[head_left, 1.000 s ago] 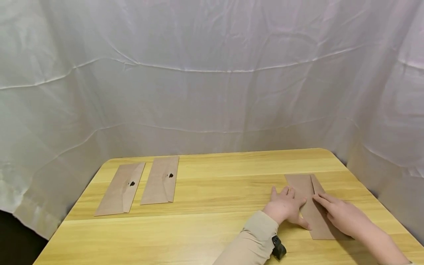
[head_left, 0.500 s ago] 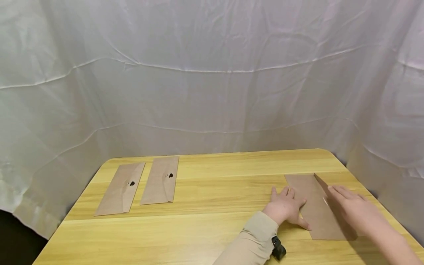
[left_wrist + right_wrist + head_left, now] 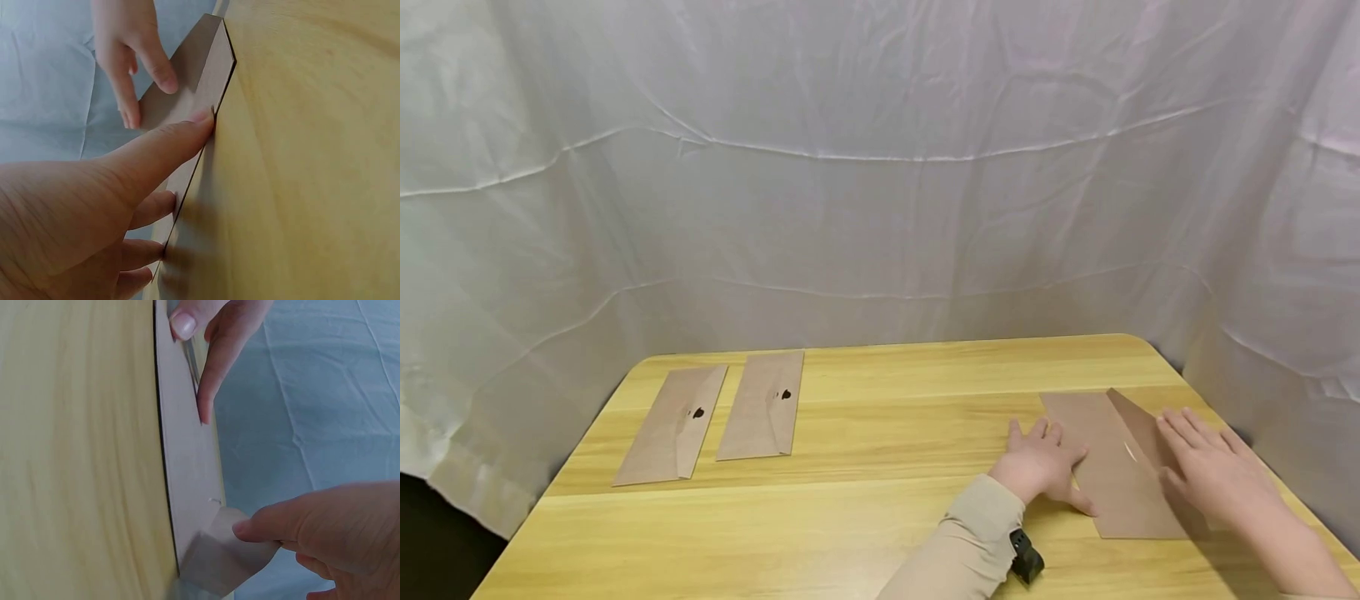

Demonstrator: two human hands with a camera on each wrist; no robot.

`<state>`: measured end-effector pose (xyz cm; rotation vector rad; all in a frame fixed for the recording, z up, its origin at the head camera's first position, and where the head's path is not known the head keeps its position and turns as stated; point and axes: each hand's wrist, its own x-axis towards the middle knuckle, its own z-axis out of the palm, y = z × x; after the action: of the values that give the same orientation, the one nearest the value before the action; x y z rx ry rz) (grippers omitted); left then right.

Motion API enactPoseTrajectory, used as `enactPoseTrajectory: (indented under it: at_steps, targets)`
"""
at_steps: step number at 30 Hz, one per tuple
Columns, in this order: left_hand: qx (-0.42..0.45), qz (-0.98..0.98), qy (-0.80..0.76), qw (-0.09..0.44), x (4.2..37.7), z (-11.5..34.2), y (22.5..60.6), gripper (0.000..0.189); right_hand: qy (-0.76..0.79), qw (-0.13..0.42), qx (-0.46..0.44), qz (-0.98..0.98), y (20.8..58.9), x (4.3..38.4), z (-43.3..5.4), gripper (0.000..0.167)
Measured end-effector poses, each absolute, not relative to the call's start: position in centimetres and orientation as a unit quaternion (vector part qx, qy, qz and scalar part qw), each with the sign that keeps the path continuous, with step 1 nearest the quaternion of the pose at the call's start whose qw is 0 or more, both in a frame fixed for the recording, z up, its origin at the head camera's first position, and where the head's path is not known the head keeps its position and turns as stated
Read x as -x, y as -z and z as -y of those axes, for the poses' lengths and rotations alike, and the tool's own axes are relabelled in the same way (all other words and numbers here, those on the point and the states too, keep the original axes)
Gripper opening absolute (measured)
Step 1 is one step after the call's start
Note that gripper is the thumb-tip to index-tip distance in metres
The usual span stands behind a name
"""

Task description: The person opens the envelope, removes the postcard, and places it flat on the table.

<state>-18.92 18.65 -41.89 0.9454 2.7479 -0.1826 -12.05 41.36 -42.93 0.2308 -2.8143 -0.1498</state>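
Observation:
A flat brown paper envelope [image 3: 1112, 492] lies at the right of the table, its long flap [image 3: 1138, 425] lifted and leaning to the right. My left hand [image 3: 1041, 467], fingers spread, presses on the envelope's left edge; in the left wrist view its thumb and fingertips line that edge. With fingers extended, my right hand [image 3: 1213, 471] lies against the raised flap. In the right wrist view the thumb of the right hand [image 3: 331, 531] touches the flap's inner face. A small pale mark [image 3: 1130, 452] shows near the fold. Part of the flap is hidden beneath the right hand.
Two closed brown envelopes lie at the table's left: one farther left [image 3: 662, 433], one beside it [image 3: 756, 417], each with a small black print on its flap. A pale curtain [image 3: 880, 225] hangs around the wooden table [image 3: 775, 533]. The left wrist wears a black band [image 3: 1026, 558].
My right hand has moved right, swinging the flap from nearly folded over the envelope to raised and leaning outward. My left hand stays on the left edge.

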Motion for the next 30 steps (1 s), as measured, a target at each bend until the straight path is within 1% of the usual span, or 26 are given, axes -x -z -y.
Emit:
enactPoseTrajectory:
  at_steps: [2, 7, 10, 15, 19, 24, 30]
  targets:
    - [-0.322, -0.937, 0.062, 0.116, 18.9, -18.6, 41.9, 0.082, 0.046, 0.135, -0.071, 0.987, 42.9, 12.1, -41.5, 0.066]
    - [-0.323, -0.937, 0.058, 0.124, 19.0, -18.3, 41.8, 0.081, 0.047, 0.091, -0.052, 0.993, 43.3, 12.4, -42.2, 0.060]
    - [-0.324, -0.936, 0.054, 0.128, 19.1, -18.2, 41.8, 0.082, 0.048, 0.063, -0.049, 0.996, 43.8, 12.8, -42.6, 0.057]
    - [-0.329, -0.934, 0.046, 0.128, 19.3, -17.8, 41.9, 0.083, 0.029, 0.020, -0.051, 0.998, 44.1, 13.1, -42.7, 0.057]
    - [-0.329, -0.934, 0.043, 0.129, 19.3, -17.7, 41.8, 0.083, 0.014, 0.013, -0.060, 0.998, 44.1, 13.1, -42.7, 0.056]
    - [-0.329, -0.935, 0.042, 0.127, 19.2, -17.7, 41.6, 0.084, -0.024, 0.023, -0.084, 0.996, 44.5, 13.3, -42.8, 0.052]
    - [-0.350, -0.930, 0.058, 0.092, 19.1, -17.9, 41.1, 0.081, -0.059, 0.030, -0.107, 0.992, 44.8, 13.7, -43.1, 0.051]
